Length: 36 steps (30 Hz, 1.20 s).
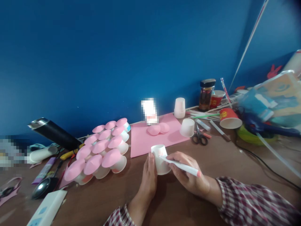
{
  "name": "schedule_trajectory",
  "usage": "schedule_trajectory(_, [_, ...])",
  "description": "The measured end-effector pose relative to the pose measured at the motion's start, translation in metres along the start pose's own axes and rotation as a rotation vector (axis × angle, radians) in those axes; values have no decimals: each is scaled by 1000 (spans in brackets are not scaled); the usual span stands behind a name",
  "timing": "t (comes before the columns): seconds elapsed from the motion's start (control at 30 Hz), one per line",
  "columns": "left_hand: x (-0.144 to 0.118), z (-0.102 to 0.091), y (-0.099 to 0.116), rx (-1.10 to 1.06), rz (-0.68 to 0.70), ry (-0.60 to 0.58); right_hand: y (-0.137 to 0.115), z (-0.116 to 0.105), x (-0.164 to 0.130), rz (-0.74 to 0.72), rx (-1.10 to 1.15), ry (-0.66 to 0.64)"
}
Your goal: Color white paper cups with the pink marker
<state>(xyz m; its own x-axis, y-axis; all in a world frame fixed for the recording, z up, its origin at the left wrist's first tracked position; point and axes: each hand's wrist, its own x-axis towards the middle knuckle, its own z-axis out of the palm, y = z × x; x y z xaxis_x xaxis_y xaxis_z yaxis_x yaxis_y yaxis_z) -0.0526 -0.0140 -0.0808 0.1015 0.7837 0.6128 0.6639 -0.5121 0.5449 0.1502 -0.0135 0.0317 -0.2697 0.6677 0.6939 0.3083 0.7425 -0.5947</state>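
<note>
In the head view a white paper cup (162, 168) stands upside down on the brown table, with pinkish marks on its side. My left hand (150, 177) steadies it from the left, fingers against its wall. A white marker pen (184, 168) with a reddish end is gripped in my right hand (191, 182), and its tip is at the cup's side. Beyond the cup lies a pink sheet (141, 142) bearing two pink paper cones (154, 129). Another upturned white cup (187, 128) stands at the sheet's right edge.
Several cups topped with pink cones (111, 158) stand in rows on the left. Black scissors (199, 138), a capped marker (219, 130), a red cup (229, 118) and a jar (207, 97) are on the right. A power strip (48, 208) and a black tumbler (55, 133) sit at left.
</note>
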Motion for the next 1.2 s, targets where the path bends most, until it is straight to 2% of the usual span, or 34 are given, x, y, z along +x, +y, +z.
schedule_trajectory(0.17, [7, -5, 7, 134, 234, 79, 1, 1, 0, -17, 7, -3])
schedule_trajectory(0.23, [8, -5, 9, 139, 261, 89, 1, 2, 0, -23, 8, 7])
schedule_trajectory(0.5, [3, 4, 5, 36, 46, 59, 6, 1, -1, 10, -32, 7])
schedule_trajectory(0.77, [4, -3, 1, 139, 91, -11, 6, 0, -4, 41, -20, 41])
schedule_trajectory(0.9, [3, 0, 2, 108, 37, 19, 4, 0, -3, 71, 4, 50])
schedule_trajectory(1.07, [-2, 2, -2, 64, 5, -37, 4, 1, -1, 12, 31, -7])
schedule_trajectory(1.2, [-1, 2, 1, -28, -126, -34, 4, 2, -2, -7, 34, -1])
